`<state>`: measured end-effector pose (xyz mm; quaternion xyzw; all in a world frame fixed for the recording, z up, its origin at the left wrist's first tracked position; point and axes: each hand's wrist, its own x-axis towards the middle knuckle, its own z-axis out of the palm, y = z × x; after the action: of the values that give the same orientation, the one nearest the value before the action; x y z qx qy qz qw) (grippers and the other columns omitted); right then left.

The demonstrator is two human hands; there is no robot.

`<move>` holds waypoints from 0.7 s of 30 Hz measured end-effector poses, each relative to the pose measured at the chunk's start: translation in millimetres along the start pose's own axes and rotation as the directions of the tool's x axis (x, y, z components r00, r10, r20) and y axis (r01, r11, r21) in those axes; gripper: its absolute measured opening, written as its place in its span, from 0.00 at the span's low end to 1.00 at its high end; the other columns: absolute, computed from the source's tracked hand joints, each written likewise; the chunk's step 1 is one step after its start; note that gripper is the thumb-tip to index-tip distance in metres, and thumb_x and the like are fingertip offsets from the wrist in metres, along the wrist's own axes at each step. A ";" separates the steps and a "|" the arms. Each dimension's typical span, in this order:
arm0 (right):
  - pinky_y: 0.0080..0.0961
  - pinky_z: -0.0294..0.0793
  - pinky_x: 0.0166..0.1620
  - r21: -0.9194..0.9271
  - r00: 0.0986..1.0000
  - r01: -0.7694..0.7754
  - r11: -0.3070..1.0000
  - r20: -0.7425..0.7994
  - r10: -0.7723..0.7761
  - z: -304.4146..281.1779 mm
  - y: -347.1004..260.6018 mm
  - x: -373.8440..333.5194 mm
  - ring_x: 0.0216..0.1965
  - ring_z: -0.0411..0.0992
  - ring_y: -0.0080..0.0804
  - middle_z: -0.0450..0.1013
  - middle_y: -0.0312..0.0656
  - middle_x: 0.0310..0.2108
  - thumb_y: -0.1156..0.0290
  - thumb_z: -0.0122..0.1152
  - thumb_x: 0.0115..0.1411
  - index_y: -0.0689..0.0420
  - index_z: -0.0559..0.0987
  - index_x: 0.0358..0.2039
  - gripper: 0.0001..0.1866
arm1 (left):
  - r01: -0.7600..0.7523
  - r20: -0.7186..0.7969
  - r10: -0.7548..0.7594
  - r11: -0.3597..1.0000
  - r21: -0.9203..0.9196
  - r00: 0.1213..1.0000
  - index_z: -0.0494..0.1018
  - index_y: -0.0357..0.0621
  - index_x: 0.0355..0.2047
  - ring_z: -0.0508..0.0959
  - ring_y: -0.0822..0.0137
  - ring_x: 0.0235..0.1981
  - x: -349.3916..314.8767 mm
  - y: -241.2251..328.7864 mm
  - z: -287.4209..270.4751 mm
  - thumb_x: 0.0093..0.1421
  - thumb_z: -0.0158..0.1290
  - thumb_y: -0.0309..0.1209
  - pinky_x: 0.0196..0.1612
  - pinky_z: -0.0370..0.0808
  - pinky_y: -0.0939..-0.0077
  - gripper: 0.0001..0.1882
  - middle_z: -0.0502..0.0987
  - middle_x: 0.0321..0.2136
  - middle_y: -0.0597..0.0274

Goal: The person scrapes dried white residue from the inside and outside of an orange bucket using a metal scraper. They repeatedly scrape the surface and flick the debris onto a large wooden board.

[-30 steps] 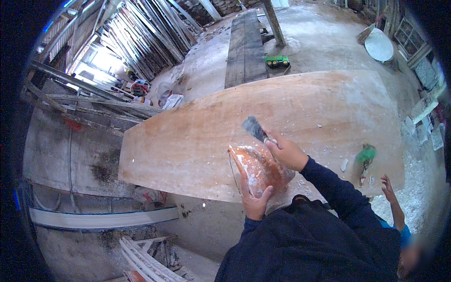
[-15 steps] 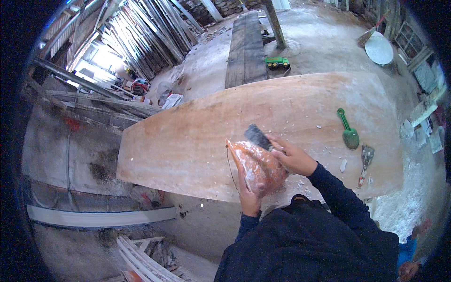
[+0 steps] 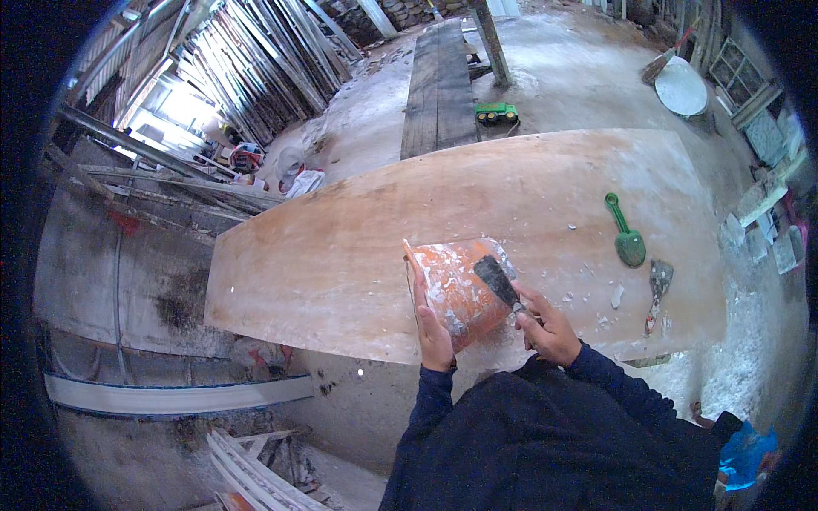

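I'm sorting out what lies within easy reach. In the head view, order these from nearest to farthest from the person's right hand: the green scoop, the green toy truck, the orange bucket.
From the right hand:
1. Orange bucket, just to its left, held by the left hand.
2. Green scoop, up and to the right on the wooden board.
3. Green toy truck, far beyond the board on the floor.

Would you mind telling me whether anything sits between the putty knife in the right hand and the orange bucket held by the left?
Nothing visible does: the right hand holds the putty knife with its blade already at the mouth of the orange bucket, which the left hand tilts.
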<state>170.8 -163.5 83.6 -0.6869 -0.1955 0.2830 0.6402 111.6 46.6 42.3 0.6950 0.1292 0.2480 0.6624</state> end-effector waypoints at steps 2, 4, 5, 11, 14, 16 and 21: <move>0.29 0.73 0.40 0.001 0.974 -0.170 0.985 0.154 0.168 0.0 -19.3 2.6 0.41 0.72 0.36 0.70 0.44 0.47 0.69 0.47 0.61 0.45 0.59 0.61 0.26 | 0.002 0.030 -0.002 1.000 0.007 1.000 0.48 0.35 0.62 0.56 0.54 0.61 10.6 3.3 -1.9 0.58 0.44 0.52 0.61 0.54 0.65 0.41 0.55 0.60 0.44; 0.30 0.69 0.50 -0.147 0.904 -0.226 0.963 0.337 0.263 0.4 -32.5 11.0 0.50 0.69 0.39 0.67 0.45 0.53 0.68 0.45 0.62 0.47 0.59 0.61 0.26 | 0.015 0.062 -0.015 1.000 0.009 0.998 0.48 0.34 0.62 0.56 0.54 0.61 21.7 6.0 -3.6 0.58 0.43 0.51 0.61 0.54 0.65 0.41 0.55 0.60 0.44; 0.30 0.67 0.52 -0.121 0.942 -0.096 0.988 0.309 0.129 1.3 -23.4 18.4 0.52 0.67 0.39 0.66 0.45 0.54 0.68 0.45 0.62 0.47 0.59 0.61 0.25 | 0.028 0.078 -0.028 1.000 0.006 0.997 0.47 0.34 0.62 0.56 0.53 0.61 28.1 6.8 -5.5 0.58 0.43 0.51 0.61 0.54 0.65 0.41 0.55 0.60 0.44; 0.29 0.63 0.56 -0.197 0.902 0.318 0.927 0.363 -0.232 -6.9 6.2 56.4 0.56 0.64 0.37 0.64 0.44 0.56 0.70 0.44 0.61 0.46 0.63 0.58 0.23 | 0.104 0.143 -0.099 0.994 -0.027 0.985 0.47 0.34 0.62 0.56 0.53 0.61 56.8 0.9 -18.6 0.58 0.42 0.49 0.61 0.54 0.65 0.39 0.54 0.60 0.43; 0.30 0.65 0.54 -0.203 0.903 0.353 0.913 0.331 -0.275 -13.5 -1.1 60.4 0.53 0.67 0.39 0.67 0.43 0.53 0.71 0.46 0.60 0.45 0.63 0.58 0.24 | 0.116 0.141 -0.111 0.993 -0.031 0.984 0.47 0.34 0.62 0.56 0.53 0.61 61.5 -2.3 -23.2 0.58 0.41 0.48 0.61 0.54 0.64 0.39 0.54 0.60 0.43; 0.30 0.68 0.51 -0.264 0.936 0.329 0.907 0.217 -0.277 -11.3 2.9 64.0 0.49 0.70 0.41 0.68 0.43 0.52 0.73 0.48 0.59 0.46 0.65 0.57 0.24 | 0.118 0.144 -0.112 0.992 -0.035 0.983 0.47 0.34 0.62 0.56 0.53 0.61 63.8 -4.3 -24.1 0.59 0.41 0.48 0.61 0.54 0.64 0.38 0.54 0.60 0.43; 0.28 0.72 0.46 -0.458 0.923 0.292 0.840 0.366 -0.122 -26.9 -26.9 57.6 0.46 0.72 0.39 0.67 0.39 0.53 0.77 0.50 0.56 0.45 0.64 0.58 0.28 | 0.117 0.118 -0.112 0.993 -0.033 0.987 0.46 0.33 0.62 0.55 0.52 0.61 58.6 -6.5 -27.4 0.59 0.40 0.46 0.61 0.54 0.64 0.38 0.54 0.60 0.43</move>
<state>234.5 -145.0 102.8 -0.7487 -0.4385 0.2585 0.4248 147.9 100.5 46.1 0.6863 0.1254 0.1714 0.6956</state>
